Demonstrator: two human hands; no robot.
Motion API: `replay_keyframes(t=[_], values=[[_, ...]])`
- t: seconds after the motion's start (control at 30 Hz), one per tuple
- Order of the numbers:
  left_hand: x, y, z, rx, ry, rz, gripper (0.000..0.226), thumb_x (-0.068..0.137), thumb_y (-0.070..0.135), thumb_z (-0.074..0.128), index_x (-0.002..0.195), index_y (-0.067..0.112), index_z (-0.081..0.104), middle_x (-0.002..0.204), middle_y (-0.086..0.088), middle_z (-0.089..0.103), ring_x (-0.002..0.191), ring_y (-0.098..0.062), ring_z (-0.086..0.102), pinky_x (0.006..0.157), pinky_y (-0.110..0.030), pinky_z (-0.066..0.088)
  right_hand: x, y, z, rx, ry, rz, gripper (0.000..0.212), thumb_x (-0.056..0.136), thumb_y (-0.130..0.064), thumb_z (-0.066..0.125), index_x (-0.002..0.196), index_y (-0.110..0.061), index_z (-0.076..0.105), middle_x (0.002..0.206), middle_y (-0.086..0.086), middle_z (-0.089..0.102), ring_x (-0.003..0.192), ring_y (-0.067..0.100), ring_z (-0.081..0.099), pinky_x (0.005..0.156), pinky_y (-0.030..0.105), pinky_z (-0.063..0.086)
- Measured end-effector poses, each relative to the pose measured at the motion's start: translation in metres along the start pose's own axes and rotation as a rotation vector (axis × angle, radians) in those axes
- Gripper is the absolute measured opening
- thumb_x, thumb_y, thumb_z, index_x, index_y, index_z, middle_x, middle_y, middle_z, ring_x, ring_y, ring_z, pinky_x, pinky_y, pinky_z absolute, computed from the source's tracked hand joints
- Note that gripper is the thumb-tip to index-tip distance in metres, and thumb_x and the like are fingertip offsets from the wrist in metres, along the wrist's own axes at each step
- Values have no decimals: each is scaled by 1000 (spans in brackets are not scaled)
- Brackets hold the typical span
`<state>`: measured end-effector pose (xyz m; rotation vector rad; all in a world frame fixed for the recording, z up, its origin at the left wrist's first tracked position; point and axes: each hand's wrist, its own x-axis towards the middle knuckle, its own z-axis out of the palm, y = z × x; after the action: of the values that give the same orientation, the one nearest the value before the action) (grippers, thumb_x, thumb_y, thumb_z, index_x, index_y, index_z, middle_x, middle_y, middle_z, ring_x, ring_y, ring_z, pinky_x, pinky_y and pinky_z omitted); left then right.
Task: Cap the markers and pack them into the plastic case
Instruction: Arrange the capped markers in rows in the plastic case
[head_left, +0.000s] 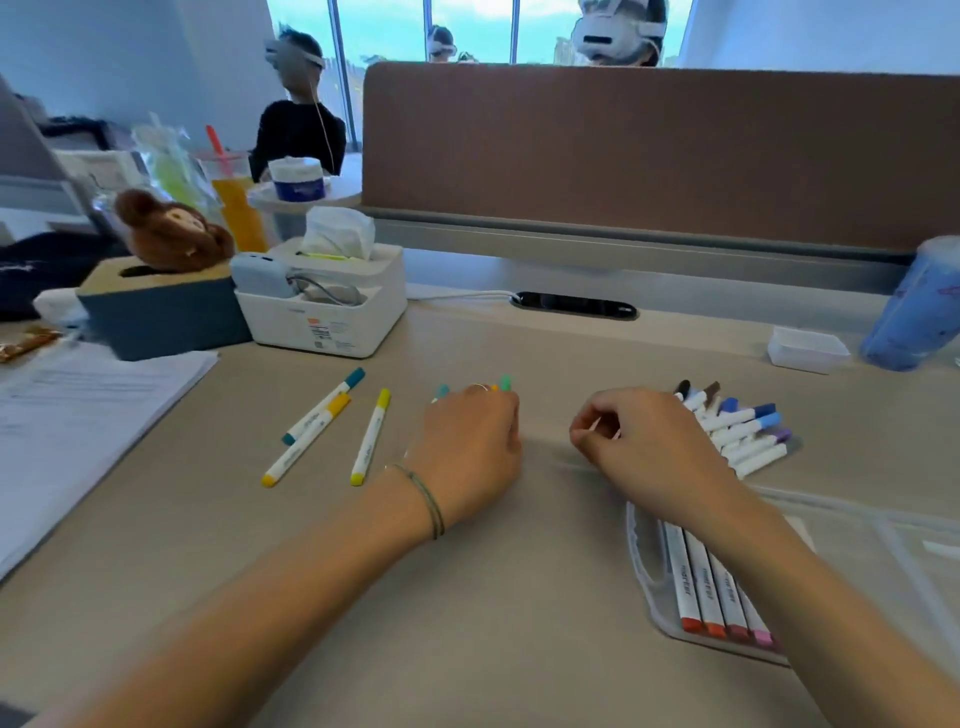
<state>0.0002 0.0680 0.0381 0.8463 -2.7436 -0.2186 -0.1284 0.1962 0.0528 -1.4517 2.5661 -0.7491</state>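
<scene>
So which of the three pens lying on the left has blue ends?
The farthest-left pen, lying against the orange-yellow one; its ends are teal blue, the other two have yellow ends.

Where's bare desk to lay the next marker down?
Bare desk runs between the tissue box and the small white tray, and between both forearms up front. Crowded: blue-purple marker pile, case, three loose markers.

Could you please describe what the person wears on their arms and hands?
Both forearms are bare, with no sleeves in view. The left wrist carries a thin grey-green cord bracelet beside a finer pale chain. A slim gold ring sits on a finger of the left hand. The right hand shows no jewellery.
</scene>
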Motion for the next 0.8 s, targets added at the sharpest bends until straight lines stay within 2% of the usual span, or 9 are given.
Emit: replay_keyframes(t=[0.07,0.17,0.33,0.43,0.5,0.57,0.7,0.8], values=[[8,-5,-2,78,31,-32,17,94,22,51,106,17,62,106,-9,63,96,-31,62,74,-35,48,8,-6,5,-1,-23,-11,8,92,-29,66,89,-28,73,82,-11,66,81,14,62,72,31,51],[19,-11,-3,148,-10,-89,15,93,24,56,106,17,60,108,-9,64,96,-31,62,70,-32,40,15,-8,11,-2,-65,-25,9,95,-28,64,94,-27,73,84,-10,65,80,10,61,64,24,44],[23,-16,-1,162,-69,-122,17,92,20,59,109,17,59,108,-9,64,97,-30,62,69,-33,41,25,-7,17,-3,-84,-21,12,94,-30,64,95,-28,76,84,-9,68,82,13,64,78,38,57],[24,-18,-2,108,-64,-137,17,91,16,59,108,16,58,107,-10,63,95,-31,62,68,-34,41,31,-8,20,-22,-106,-17,13,94,-30,63,96,-27,76,83,-9,68,80,13,63,78,36,57],[24,-24,-4,25,-56,-166,23,87,17,65,109,18,56,107,-10,63,93,-30,61,70,-35,47,35,-13,23,-19,-119,-19,13,94,-30,63,93,-26,75,80,-8,68,78,14,63,77,37,57],[21,-34,-10,-98,-42,-221,33,84,22,71,113,21,55,106,-7,60,91,-25,60,74,-36,52,40,-20,27,-4,-131,-25,12,93,-30,64,89,-26,75,79,-6,69,77,16,63,76,38,57],[3,-66,-31,-280,26,-339,56,77,29,77,130,27,56,103,2,67,90,-13,62,75,-27,51,52,-49,43,57,-170,-51,11,91,-30,66,87,-25,75,80,-5,72,82,18,67,80,39,57],[-18,-96,-48,-316,24,-424,42,81,27,74,123,24,65,89,5,67,75,-4,57,60,-17,40,64,-77,60,98,-210,-79,12,90,-28,66,88,-23,77,80,-3,72,83,20,68,81,40,58]])
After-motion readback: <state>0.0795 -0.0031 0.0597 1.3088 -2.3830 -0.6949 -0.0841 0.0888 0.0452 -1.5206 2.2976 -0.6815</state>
